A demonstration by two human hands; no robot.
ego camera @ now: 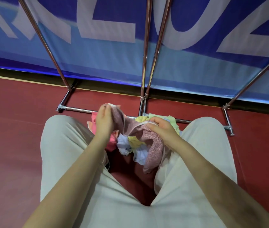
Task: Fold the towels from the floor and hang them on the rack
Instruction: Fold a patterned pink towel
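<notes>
The left hand (105,120) pinches one edge of the fuzzy dusty-pink towel (148,142); the right hand (160,129) grips another. It sags over the heap of pink, yellow and blue towels (127,143) on the red floor (15,129). A loose end might snag the heap and drag others up.

Towel pile (130,143) as landmark, lying on the floor (15,129) between the person's two knees. Left knee (59,129) to its left, right knee (204,130) to its right. Rack (144,63) just behind the pile, its base bar (77,109) on the floor and its uprights rising behind. Banner (114,55) behind the rack. Above the pile, one towel (151,145) spans the left hand (105,120) and right hand (161,129).
</notes>
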